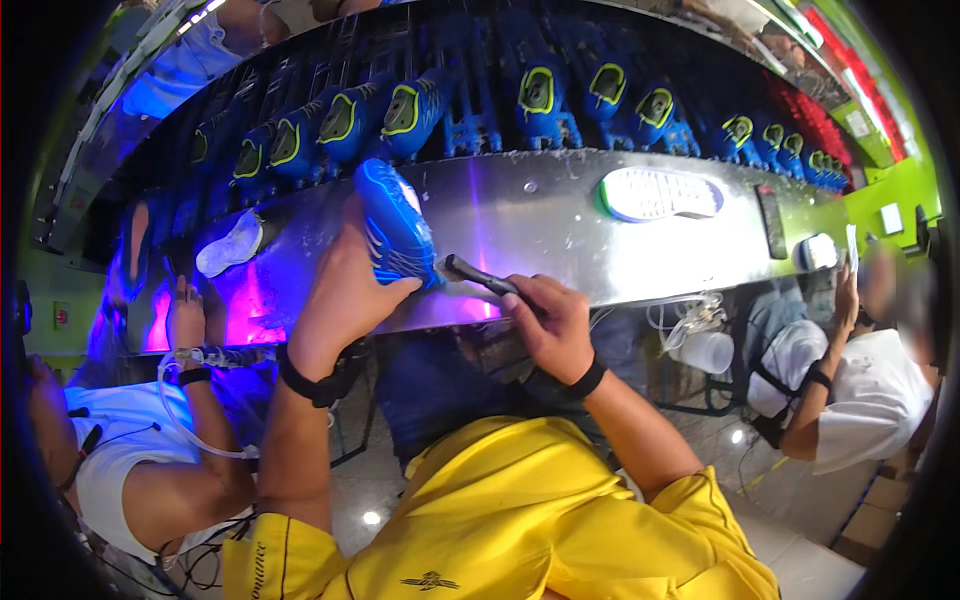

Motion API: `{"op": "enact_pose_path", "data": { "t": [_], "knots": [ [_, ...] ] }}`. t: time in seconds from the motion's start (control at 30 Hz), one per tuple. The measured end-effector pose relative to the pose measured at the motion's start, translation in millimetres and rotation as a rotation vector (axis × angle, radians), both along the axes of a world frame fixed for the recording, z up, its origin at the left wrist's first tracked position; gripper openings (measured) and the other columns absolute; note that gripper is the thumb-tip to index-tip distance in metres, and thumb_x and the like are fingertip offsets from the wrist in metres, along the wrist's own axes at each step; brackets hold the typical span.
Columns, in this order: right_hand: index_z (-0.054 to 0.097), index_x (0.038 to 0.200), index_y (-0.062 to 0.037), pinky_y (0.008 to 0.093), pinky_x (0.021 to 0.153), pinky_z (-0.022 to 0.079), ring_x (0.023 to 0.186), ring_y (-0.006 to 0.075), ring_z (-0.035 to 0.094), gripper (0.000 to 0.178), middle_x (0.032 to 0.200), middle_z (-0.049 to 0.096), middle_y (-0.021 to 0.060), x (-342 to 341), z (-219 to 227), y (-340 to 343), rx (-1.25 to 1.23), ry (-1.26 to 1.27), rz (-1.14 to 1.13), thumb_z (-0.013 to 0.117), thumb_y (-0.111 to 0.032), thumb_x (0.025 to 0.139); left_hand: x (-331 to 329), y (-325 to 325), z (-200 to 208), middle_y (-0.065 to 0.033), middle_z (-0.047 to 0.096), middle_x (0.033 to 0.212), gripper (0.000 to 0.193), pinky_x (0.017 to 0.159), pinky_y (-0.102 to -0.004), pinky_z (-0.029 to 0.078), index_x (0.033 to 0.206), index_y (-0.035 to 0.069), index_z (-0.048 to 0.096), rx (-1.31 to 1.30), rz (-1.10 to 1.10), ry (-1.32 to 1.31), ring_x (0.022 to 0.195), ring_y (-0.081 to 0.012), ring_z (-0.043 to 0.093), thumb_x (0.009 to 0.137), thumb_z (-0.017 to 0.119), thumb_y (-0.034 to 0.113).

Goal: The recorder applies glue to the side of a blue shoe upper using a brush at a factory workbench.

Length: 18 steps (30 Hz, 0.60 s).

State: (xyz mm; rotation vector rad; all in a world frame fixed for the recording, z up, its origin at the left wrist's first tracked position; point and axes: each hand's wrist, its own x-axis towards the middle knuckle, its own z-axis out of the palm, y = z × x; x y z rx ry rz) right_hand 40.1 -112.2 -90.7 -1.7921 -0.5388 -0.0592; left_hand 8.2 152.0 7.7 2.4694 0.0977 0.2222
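My left hand is closed around a blue shoe upper with pale stripes, tilted above the metal bench. The thumb presses near its lower end. My right hand grips a slim black-handled brush, its head beside the lower end of the shoe upper. Whether the bristles touch it I cannot tell. To the right of the shoe upper, a white shoe sole lies on the bench. A second pale sole lies at the left.
Behind the metal bench, a dark conveyor carries several blue shoes on racks. A dark bar-shaped object lies at the right. Co-workers sit on both sides, one person's hand near my left. A white cup hangs below the bench edge.
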Motion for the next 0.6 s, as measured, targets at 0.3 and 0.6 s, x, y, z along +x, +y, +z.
{"op": "enact_pose_path", "data": {
  "t": [0.3,0.6],
  "knots": [
    [0.078,0.111,0.0026,0.0323,0.064,0.049,0.066,0.0255,0.064,0.021,0.081,0.069,0.0172,-14,44,-11,0.079,0.260,-0.032,0.077,-0.014,0.097,-34,4,-32,-0.0120,0.053,0.159,0.112,0.117,-0.0344,0.046,0.174,0.003,0.016,-0.745,-0.046,0.004,0.136,-0.0175,0.057,0.088,0.088,0.008],
    [0.077,0.109,0.0016,0.0374,0.057,0.045,0.059,0.0288,0.061,0.018,0.075,0.064,0.0166,-19,71,-20,-0.052,-0.022,-0.004,0.074,-0.013,0.099,-57,-18,-3,-0.0108,0.052,0.158,0.104,0.118,-0.0340,0.043,0.172,-0.003,0.020,-1.101,-0.049,0.207,0.137,-0.0166,0.056,0.090,0.085,0.008]
  ]
}}
